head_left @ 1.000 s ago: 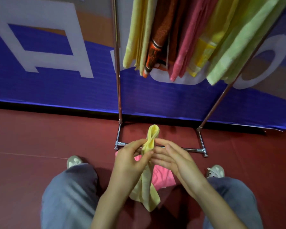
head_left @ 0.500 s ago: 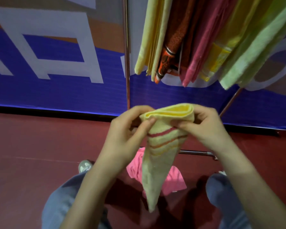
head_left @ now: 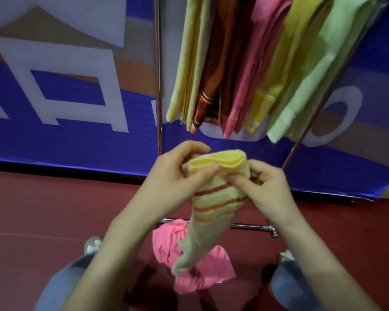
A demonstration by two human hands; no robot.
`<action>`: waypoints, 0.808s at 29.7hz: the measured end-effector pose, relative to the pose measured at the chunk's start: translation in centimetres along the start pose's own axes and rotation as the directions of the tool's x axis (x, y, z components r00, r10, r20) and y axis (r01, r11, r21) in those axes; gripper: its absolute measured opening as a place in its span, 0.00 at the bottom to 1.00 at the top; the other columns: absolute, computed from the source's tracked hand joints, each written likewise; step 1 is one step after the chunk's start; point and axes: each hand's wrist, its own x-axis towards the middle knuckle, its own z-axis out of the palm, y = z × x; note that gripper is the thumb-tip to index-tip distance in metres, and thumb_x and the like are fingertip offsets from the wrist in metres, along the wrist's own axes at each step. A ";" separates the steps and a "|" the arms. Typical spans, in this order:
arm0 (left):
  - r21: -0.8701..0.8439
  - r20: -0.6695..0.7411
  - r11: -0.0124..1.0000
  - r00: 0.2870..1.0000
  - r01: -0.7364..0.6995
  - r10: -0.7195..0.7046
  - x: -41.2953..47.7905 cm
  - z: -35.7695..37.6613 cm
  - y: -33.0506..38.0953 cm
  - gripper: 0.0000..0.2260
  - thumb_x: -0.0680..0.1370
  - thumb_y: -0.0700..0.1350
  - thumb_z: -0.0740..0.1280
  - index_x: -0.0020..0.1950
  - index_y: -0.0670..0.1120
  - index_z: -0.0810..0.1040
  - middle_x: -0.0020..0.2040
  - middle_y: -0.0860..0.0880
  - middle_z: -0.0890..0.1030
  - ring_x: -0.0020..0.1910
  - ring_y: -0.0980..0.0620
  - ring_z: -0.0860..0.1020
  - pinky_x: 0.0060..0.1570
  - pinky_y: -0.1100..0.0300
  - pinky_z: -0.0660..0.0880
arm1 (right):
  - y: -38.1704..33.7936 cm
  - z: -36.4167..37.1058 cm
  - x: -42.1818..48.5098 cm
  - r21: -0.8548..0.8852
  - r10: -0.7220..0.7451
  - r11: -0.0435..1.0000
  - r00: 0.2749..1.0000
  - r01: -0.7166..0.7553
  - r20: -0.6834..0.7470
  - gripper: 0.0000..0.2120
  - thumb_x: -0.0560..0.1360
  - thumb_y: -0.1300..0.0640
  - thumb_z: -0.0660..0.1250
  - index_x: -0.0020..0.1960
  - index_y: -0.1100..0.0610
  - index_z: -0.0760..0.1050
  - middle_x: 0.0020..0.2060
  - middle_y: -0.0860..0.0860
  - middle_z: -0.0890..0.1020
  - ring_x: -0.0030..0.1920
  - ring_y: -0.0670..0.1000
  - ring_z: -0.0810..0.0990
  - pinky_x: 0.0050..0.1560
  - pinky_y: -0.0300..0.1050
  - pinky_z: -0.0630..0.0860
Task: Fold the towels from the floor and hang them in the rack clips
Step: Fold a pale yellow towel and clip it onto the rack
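Note:
A folded yellow towel (head_left: pixel 211 212) with red and orange stripes hangs from both my hands at mid-frame. My left hand (head_left: pixel 175 173) pinches its top fold on the left, thumb across the front. My right hand (head_left: pixel 265 185) pinches the top fold on the right. A crumpled pink towel (head_left: pixel 198 274) lies on the red floor below, between my feet. Above, several folded towels (head_left: pixel 245 70) in yellow, orange, pink and green hang from the rack; its clips are out of frame.
The rack's metal uprights (head_left: pixel 158 75) and base bar (head_left: pixel 252 226) stand just ahead, against a blue and white banner (head_left: pixel 65 97). My knees in grey trousers and my shoes (head_left: pixel 92 243) flank the pink towel on the red floor (head_left: pixel 43 209).
Both hands have lifted the yellow towel from near the floor to below the hanging towels and spread its top fold open sideways. The view has tilted upward.

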 end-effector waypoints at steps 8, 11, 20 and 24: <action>0.292 0.231 0.956 0.969 0.022 -0.093 0.0 2.0 -0.1 0.07 0.73 0.52 0.66 0.42 0.48 0.78 0.35 0.52 0.78 0.34 0.58 0.73 0.35 0.66 0.68 | 2.5 -0.2 -2.7 0.026 0.140 0.989 0.984 -0.143 0.109 0.10 0.68 0.69 0.69 0.33 0.56 0.76 0.22 0.43 0.78 0.27 0.36 0.73 0.30 0.28 0.70; 0.337 0.249 0.941 0.966 -0.017 -0.072 -0.3 2.7 -0.1 0.07 0.75 0.51 0.64 0.41 0.48 0.76 0.34 0.53 0.76 0.33 0.56 0.72 0.37 0.59 0.69 | 3.5 -0.6 -3.2 0.055 0.169 0.983 0.976 -0.178 0.137 0.11 0.68 0.69 0.68 0.36 0.54 0.76 0.24 0.43 0.80 0.29 0.37 0.75 0.32 0.30 0.72; 0.277 0.164 0.958 0.986 -0.080 0.035 -0.3 1.7 2.3 0.07 0.75 0.48 0.63 0.43 0.46 0.77 0.36 0.50 0.78 0.39 0.53 0.75 0.36 0.62 0.70 | 14.5 -0.2 -9.0 -0.083 0.580 0.795 0.713 -0.601 0.393 0.16 0.61 0.52 0.71 0.48 0.51 0.76 0.39 0.40 0.85 0.44 0.39 0.81 0.50 0.38 0.77; 0.365 0.127 0.929 0.992 -0.055 0.009 -0.6 0.3 1.5 0.07 0.75 0.49 0.64 0.42 0.46 0.77 0.35 0.52 0.77 0.38 0.54 0.75 0.35 0.63 0.69 | 16.7 1.2 -10.1 -0.122 0.604 0.776 0.675 -0.618 0.425 0.13 0.62 0.51 0.69 0.45 0.55 0.77 0.39 0.46 0.82 0.39 0.37 0.78 0.47 0.35 0.75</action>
